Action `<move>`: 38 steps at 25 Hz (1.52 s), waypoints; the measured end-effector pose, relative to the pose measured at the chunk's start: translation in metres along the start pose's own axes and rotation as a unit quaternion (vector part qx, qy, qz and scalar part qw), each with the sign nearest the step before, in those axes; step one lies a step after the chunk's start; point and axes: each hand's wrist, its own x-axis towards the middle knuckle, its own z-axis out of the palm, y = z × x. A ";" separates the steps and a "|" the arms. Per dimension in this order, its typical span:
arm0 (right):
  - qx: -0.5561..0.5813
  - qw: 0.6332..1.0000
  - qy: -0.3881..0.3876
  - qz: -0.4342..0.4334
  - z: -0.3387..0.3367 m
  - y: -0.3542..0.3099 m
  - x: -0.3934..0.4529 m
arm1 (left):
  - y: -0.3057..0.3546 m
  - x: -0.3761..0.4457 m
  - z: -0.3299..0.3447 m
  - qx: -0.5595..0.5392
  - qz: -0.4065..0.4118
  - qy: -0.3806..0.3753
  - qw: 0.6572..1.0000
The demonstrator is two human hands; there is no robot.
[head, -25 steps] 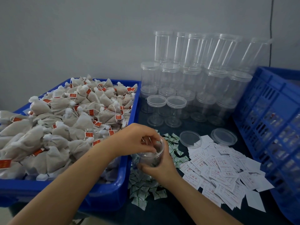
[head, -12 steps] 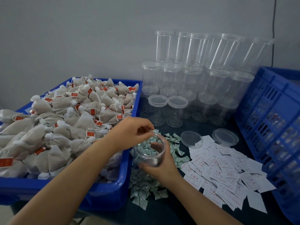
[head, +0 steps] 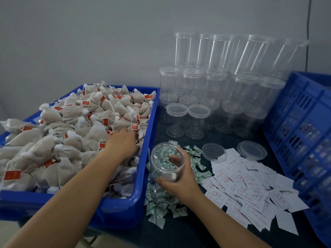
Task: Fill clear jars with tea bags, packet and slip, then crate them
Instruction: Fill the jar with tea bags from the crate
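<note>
My right hand (head: 178, 183) grips an open clear jar (head: 167, 161), tilted toward me above the pile of small green-and-white packets (head: 161, 201). The jar looks empty. My left hand (head: 123, 142) lies among the tea bags (head: 71, 133) heaped in the blue bin (head: 145, 176), its fingers buried in the bags near the bin's right wall; whether it holds one is hidden. White printed slips (head: 247, 187) are spread to the right of the packets.
Stacked clear jars with lids (head: 215, 90) fill the back against the wall. Two loose lids (head: 214, 152) (head: 251, 150) lie on the dark table. A blue slatted crate (head: 304, 133) stands at the right edge.
My left hand left the jar's mouth and moved left into the tea bag bin. The right hand keeps hold of the jar, now tilted a little more toward me.
</note>
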 end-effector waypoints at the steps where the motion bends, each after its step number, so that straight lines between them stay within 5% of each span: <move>1: 0.000 1.000 -0.001 -0.003 0.000 0.000 0.000 | -0.002 0.000 0.000 0.016 -0.017 -0.027 0.999; 6: 0.005 1.000 -0.001 -0.007 0.000 -0.002 -0.001 | 0.000 -0.003 0.000 0.016 0.008 -0.074 0.997; 18: 0.009 1.000 0.000 -0.014 0.001 -0.002 0.000 | 0.005 -0.008 -0.016 -0.147 0.032 -0.018 0.988; 24: 0.007 1.000 0.000 -0.010 0.000 -0.002 -0.001 | 0.001 -0.013 -0.025 -0.288 0.011 0.112 0.951; 28: 0.007 1.000 -0.004 -0.008 0.001 0.000 -0.001 | 0.002 -0.023 -0.042 -0.431 0.040 0.187 0.882; 33: 0.007 1.000 0.004 -0.002 0.001 0.001 -0.001 | 0.018 -0.040 -0.055 -0.583 0.129 0.108 0.795; 38: 0.021 1.000 0.017 -0.012 0.002 0.002 0.001 | 0.037 -0.047 -0.047 -0.509 0.256 0.016 0.822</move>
